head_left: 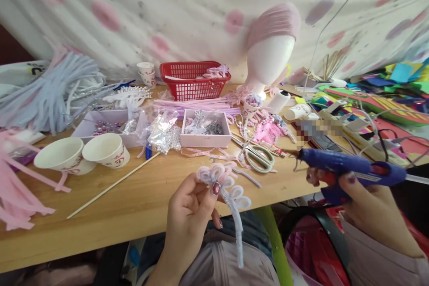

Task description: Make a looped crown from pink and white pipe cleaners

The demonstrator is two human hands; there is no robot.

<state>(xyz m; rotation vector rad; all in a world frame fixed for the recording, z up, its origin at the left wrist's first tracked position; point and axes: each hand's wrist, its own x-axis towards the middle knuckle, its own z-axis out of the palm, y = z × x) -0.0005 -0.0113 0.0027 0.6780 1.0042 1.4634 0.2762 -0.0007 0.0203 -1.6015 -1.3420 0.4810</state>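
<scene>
The left hand [189, 214] pinches a fuzzy pipe-cleaner sprig [232, 201] over the worktop's [134, 219] near edge, looped petals pink and pale lilac, stem hanging almost upright. Off to its right, the right hand [372, 210] grips a smooth blue plastic glue gun [355, 166], nozzle pointing left, apart from the sprig.

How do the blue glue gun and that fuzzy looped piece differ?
The glue gun is dark, the looped piece pale. The glue gun points sideways; the looped piece's stem hangs down. The right hand grips the glue gun, the left hand the looped piece. Both are held.
</scene>
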